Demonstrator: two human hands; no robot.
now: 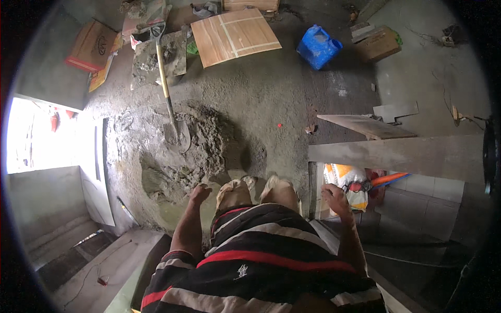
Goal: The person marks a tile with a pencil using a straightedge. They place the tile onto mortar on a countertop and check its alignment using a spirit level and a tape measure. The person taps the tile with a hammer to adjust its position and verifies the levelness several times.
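Observation:
My left hand (200,193) hangs at my side with its fingers curled in, and nothing shows in it. It is close to the wet mortar heap (209,138) on the floor but appears apart from it. On the other side of my body, my right hand (335,198) is raised by a doorway, its fingers loosely curled and no object visible in them. A shovel (164,81) with a pale wooden handle and black grip lies beyond my left hand. Its mortar-smeared blade rests on the heap, and neither hand touches it.
A mortar-covered board (143,65) lies under the shovel's grip end, beside a taped wooden panel (250,34). A blue jerrycan (318,48) and cardboard boxes (93,44) stand farther off. Sacks (345,180) sit beyond the wall's edge by my right hand.

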